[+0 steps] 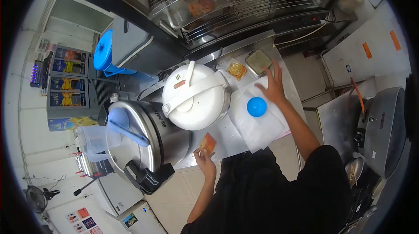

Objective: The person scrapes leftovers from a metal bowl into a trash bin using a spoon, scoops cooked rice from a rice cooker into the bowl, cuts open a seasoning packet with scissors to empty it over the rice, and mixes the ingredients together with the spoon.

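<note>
My left hand [204, 160] is closed on the edge of a small orange-and-tan packet [208, 143], held at the front of the steel table. My right hand [274, 86] is stretched out with its fingers spread. Its fingertips are beside a rectangular metal container [258, 62] with a greenish content or lid; whether they touch it I cannot tell. Left of that container lies a clear packet of yellow-orange food [236, 70]. Below my right hand, a round blue cup or lid [256, 106] rests on white paper sheets [257, 131].
A white lidded rice cooker [196, 96] stands left of the paper. Nearer me is a large steel cooker [174, 140] with a blue ladle [128, 133] on top. A glass display cabinet [244, 3] with food trays lines the back. A wok [386, 131] is at the right.
</note>
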Available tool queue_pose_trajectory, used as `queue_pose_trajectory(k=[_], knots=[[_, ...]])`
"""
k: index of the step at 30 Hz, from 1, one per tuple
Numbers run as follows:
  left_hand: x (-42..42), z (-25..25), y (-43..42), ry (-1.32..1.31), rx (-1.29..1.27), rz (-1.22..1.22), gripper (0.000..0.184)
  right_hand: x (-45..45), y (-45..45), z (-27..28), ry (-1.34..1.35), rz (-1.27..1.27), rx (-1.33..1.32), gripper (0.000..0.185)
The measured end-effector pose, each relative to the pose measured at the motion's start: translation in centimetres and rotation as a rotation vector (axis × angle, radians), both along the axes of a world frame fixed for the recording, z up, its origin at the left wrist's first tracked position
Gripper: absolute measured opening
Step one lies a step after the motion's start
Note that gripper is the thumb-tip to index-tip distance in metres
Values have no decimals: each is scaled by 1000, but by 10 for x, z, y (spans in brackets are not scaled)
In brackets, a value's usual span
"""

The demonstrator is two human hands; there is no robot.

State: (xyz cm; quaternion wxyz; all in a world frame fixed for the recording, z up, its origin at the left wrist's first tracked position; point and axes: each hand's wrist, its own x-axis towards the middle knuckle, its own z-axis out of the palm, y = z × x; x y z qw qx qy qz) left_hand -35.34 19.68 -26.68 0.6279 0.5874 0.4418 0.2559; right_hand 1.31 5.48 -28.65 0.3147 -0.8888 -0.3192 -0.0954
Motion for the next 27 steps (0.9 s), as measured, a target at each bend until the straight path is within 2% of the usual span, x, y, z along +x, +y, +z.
queue_pose_trajectory(k=[2, 4, 7, 10, 12, 13, 14, 16, 18, 20, 21, 22, 23, 24, 25, 27], knots=[[34, 37, -13, -51, -8, -110, 20, -44, -11, 31, 455, 343, 166, 70], [63, 48, -22, -96, -104, -251, 21, -91, -11, 77, 1020, 463, 429, 59], [118, 63, -27, -86, -161, -474, 28, -110, -19, 76, 1499, 475, 581, 44], [159, 107, -40, -349, -114, -350, 35, -85, -27, 58, 1352, 219, 740, 36], [159, 108, -35, -348, 22, -405, 36, -57, -13, 46, 1200, 16, 996, 33], [152, 108, -33, -348, 90, -426, 37, -36, -5, 34, 1153, -20, 1025, 36], [139, 109, -30, -315, 45, -473, 35, -15, 1, 22, 1108, -53, 1051, 39], [108, 108, -21, -254, -43, -563, 32, 12, 6, 14, 1282, -121, 1055, 55], [65, 103, -20, -218, -91, -613, 28, 15, -3, -52, 919, -385, 614, 62], [16, 88, -20, -174, -90, -643, 26, 11, -31, -82, 585, -471, 395, 68], [-11, 81, -22, -131, -137, -647, 25, -12, -44, -85, 459, -436, 378, 71], [-36, 72, -22, -117, -157, -649, 26, -51, -52, -45, 555, -432, 509, 65], [-67, 60, -24, -102, -188, -636, 27, -95, -57, -18, 629, -363, 717, 52], [-100, 45, -28, -89, -226, -615, 28, -136, -64, -5, 616, -297, 778, 40], [-135, 24, -30, 12, -178, -603, 28, -175, -68, -5, 571, -253, 794, 32], [-199, -18, -37, 56, -167, -547, 26, -267, -77, -9, 631, -156, 774, 22]])
